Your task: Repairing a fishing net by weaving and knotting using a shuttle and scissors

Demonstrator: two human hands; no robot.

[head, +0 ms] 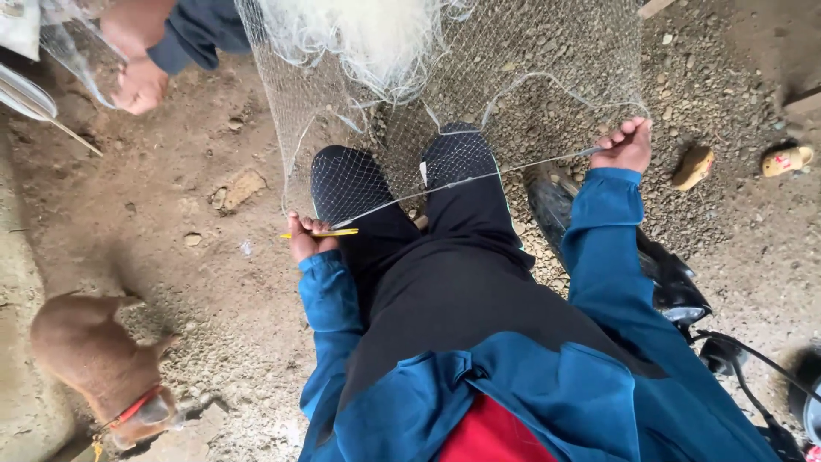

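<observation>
**Fishing net stretched taut between two hands**

While the person sits with knees raised, the head view looks down on a fine white fishing net (479,77) that hangs from the far side and drapes over both black-clad knees. Its edge cord (479,177) runs tight from low on the left to higher on the right, crossing just above the knees.

At the left end, the left hand (304,237) is closed around that cord and also grips a thin yellow netting needle (329,232), which lies level and points right, just beside the left knee. At the right end, farther away, the right hand (626,144) is closed on the cord, fingers curled over it, pulling it toward the right. Both sleeves are blue, and a red garment shows at the near edge under the blue jacket.

Bunched white netting (376,34) gathers thickly at the far centre. At the far left, another person's hand (138,84) in a dark sleeve is closed around clear netting, well apart from the wearer's hands.

The floor (205,257) is packed earth with gravel. A small brown animal with a red collar (107,364) stands at the near left. Two tan stones (693,167) lie at the far right, and a dark boot (547,197) rests beside the right leg.
</observation>
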